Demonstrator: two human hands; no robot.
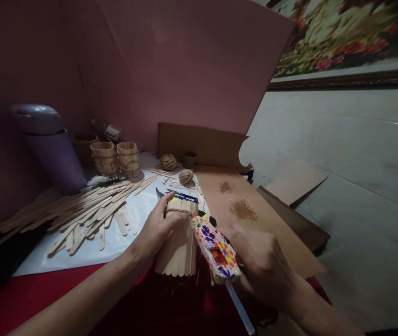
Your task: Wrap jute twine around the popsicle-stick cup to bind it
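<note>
My left hand [157,224] is closed around a cup made of wooden craft sticks [177,247], its thumb up near the narrow end. A strand of twine [178,211] runs around the cup close to that end. In my right hand [254,254] is a hot glue gun [218,252] covered in flower-patterned wrapping, a clear glue stick [240,308] poking out of its back. The gun's nozzle meets the cup near the twine at its right edge. Behind the cup lies a dark blue tool [185,197], partly hidden.
Many loose craft sticks [90,210] spread over the white sheet [41,259] on the left. Two finished stick cups [128,158] and a purple bottle [53,154] stand behind. Two twine balls [185,177] lie ahead. A wooden board [275,233] with brown crumbs [243,209] lies right.
</note>
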